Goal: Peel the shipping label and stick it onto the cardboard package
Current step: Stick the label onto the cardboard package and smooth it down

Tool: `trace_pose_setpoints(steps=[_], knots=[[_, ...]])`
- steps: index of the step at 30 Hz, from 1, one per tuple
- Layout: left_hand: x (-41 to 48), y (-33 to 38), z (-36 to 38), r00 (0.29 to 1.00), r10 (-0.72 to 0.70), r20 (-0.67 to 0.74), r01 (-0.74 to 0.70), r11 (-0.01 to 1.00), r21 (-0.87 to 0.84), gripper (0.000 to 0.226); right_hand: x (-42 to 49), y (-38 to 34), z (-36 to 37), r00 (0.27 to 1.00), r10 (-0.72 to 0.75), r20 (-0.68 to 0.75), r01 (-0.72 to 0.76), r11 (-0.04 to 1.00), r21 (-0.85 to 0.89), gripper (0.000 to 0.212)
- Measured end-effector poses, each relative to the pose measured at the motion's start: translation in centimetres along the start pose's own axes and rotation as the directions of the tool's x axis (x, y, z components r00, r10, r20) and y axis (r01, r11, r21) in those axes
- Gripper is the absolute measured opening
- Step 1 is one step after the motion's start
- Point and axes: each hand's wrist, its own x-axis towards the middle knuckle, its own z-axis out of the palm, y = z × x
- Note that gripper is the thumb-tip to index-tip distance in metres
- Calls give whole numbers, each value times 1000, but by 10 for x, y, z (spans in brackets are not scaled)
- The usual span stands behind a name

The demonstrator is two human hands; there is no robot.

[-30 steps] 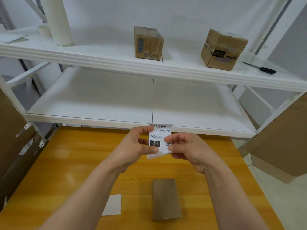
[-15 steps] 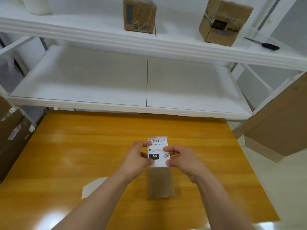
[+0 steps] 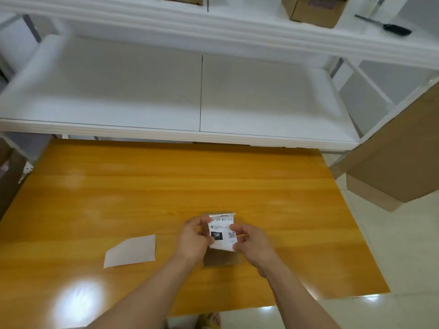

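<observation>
Left hand [image 3: 193,238], right hand [image 3: 249,241] pinch white label [image 3: 222,231], "15H" block, over brown package [image 3: 221,257].

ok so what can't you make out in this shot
Head view:
package: mostly hidden by label, left hand and right hand; contact with label unclear
label's fine print: too small
shelf boxes: cut off by top edge

A paper slip [image 3: 131,251] lies on my table [image 3: 166,186]; the shelf [image 3: 213,24] ahead holds boxes [image 3: 313,10] and a black-handled tool [image 3: 392,28].
</observation>
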Motion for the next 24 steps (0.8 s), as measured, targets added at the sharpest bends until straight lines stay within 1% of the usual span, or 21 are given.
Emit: trace_pose_setpoints(steps=[3,8,13,17,24], knots=[[3,-6,5,1000,12,-10,-11,999,47,46,5,11,1,1000,-3,-6,3,1000,-21,55],[5,-16,13,997,53,-61,-44,990,136,44,12,21,1,999,-51,-5,50,995,-88,54],[8,-25,19,994,42,-97,-23,982,186,42,15,29,1,998,-51,29,55,988,-145,55],[10,-31,21,994,-5,-109,22,987,160,42,15,34,2,998,-59,36,65,983,-173,54],[12,-37,24,994,-15,-104,28,992,123,44,17,36,4,997,-69,36,75,975,-208,53]])
